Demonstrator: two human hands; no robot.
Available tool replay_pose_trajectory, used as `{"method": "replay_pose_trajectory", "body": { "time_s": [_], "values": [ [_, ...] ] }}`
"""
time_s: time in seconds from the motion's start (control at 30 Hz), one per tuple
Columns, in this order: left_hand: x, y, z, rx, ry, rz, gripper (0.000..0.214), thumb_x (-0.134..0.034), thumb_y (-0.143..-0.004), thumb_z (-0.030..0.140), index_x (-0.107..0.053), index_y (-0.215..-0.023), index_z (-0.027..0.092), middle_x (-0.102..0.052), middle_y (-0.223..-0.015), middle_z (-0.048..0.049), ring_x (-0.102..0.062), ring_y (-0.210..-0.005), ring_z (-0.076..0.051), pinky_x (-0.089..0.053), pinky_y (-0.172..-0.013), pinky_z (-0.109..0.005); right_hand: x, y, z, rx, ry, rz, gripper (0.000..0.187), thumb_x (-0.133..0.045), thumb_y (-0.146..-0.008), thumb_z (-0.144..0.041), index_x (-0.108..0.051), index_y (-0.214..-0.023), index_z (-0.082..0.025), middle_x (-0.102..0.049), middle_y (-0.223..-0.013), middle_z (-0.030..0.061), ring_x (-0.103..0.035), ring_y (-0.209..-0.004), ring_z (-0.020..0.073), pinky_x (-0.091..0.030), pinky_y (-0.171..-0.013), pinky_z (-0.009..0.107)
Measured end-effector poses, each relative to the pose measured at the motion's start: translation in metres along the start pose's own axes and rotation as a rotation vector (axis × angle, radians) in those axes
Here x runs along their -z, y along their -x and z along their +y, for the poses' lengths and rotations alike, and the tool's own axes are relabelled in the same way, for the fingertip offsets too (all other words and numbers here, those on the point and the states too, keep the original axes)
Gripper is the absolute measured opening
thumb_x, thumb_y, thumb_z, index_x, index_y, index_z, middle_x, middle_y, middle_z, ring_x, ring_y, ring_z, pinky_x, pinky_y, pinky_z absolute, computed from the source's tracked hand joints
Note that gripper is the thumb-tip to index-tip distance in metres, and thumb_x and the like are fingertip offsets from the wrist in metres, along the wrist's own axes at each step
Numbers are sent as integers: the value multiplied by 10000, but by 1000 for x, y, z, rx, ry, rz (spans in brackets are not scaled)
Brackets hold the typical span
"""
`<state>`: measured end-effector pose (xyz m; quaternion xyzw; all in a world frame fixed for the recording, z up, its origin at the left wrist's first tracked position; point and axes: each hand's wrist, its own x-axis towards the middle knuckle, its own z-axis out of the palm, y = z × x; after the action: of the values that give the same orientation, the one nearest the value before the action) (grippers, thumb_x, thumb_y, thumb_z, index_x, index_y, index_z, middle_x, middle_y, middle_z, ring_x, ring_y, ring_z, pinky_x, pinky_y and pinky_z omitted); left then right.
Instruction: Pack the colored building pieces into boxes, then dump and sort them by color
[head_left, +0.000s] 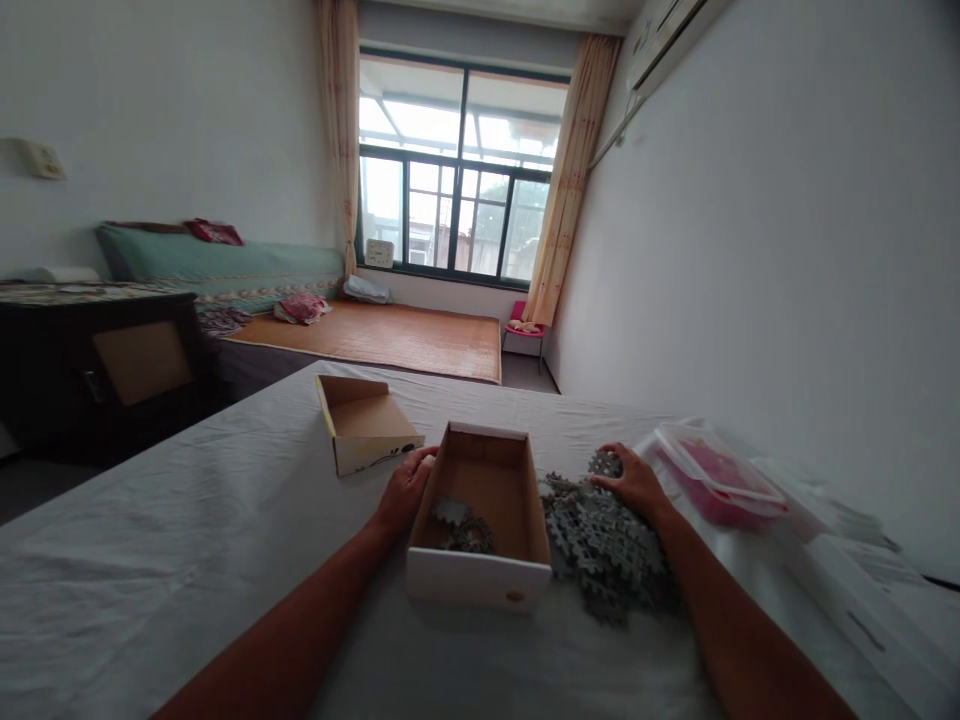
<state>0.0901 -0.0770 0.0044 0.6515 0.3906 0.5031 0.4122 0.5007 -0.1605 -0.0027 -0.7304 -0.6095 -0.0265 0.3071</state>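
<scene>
An open cardboard box, white outside and brown inside, stands on the white sheet in front of me. My left hand is closed against its left wall; some fingertips are hidden. Inside the box, near its front end, lie a few grey toothed, gear-like pieces. My right hand pinches a grey gear-like piece between thumb and fingers, to the right of the box. Beneath that hand spreads a heap of similar grey toothed pieces, close to the box's right wall.
The box's lid lies at the left, inner side up. On the right are a clear-lidded plastic container with pink contents and a white box. Beyond the sheet-covered surface stand a bed and a dark cabinet.
</scene>
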Motion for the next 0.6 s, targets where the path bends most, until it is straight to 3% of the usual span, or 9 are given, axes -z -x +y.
{"method": "replay_pose_trajectory", "body": {
  "time_s": [0.13,0.2,0.27,0.33,0.47,0.53,0.6],
  "values": [
    [-2,0,-2,-13,-12,2,433,-463,-807,442,-660,-1039,133,-679,-1009,-97,-609,-953,-257,-452,-878,-350,17,-5,-24,24,19,227,429,-653,-668,-440,-549,-1029,-232,-594,-991,55,-566,-923,234,-437,-848,358],
    [-2,0,-3,-13,-20,3,437,-450,-819,439,-653,-1054,132,-675,-1025,-101,-609,-951,-255,-454,-876,-353,28,-5,-51,46,-27,345,449,-649,-680,-470,-541,-1044,-229,-582,-1009,66,-557,-924,236,-436,-841,359],
    [-3,0,-3,-12,-26,2,443,-429,-832,441,-644,-1068,132,-669,-1043,-102,-606,-959,-253,-454,-878,-357,35,-1,-91,125,-127,365,466,-656,-690,-477,-529,-1066,-232,-575,-1028,64,-557,-920,230,-445,-829,356],
    [-3,1,-3,-13,-23,2,447,-413,-840,447,-637,-1070,135,-664,-1056,-100,-600,-975,-250,-453,-881,-357,35,6,-137,260,-222,282,454,-676,-698,-448,-525,-1072,-241,-575,-1034,50,-556,-929,221,-451,-835,356],
    [-3,4,1,-6,31,-10,461,-405,-841,481,-624,-1063,141,-651,-1063,-98,-598,-972,-243,-480,-829,-341,24,19,-210,507,-256,-42,439,-701,-713,-369,-546,-1111,-266,-581,-1089,45,-533,-1006,219,-444,-894,373],
    [-2,6,2,12,64,-24,470,-407,-838,497,-615,-1066,142,-647,-1054,-99,-602,-954,-238,-494,-787,-331,22,21,-222,587,-243,-188,585,-719,-697,-398,-503,-1228,-281,-559,-1203,59,-489,-1111,241,-420,-957,409],
    [-1,8,3,39,86,-35,482,-404,-839,505,-603,-1085,141,-650,-1029,-99,-606,-939,-234,-499,-759,-327,28,20,-214,568,-242,-239,657,-677,-734,-449,-432,-1322,-289,-518,-1299,68,-443,-1194,254,-392,-1001,445]
  ]
}}
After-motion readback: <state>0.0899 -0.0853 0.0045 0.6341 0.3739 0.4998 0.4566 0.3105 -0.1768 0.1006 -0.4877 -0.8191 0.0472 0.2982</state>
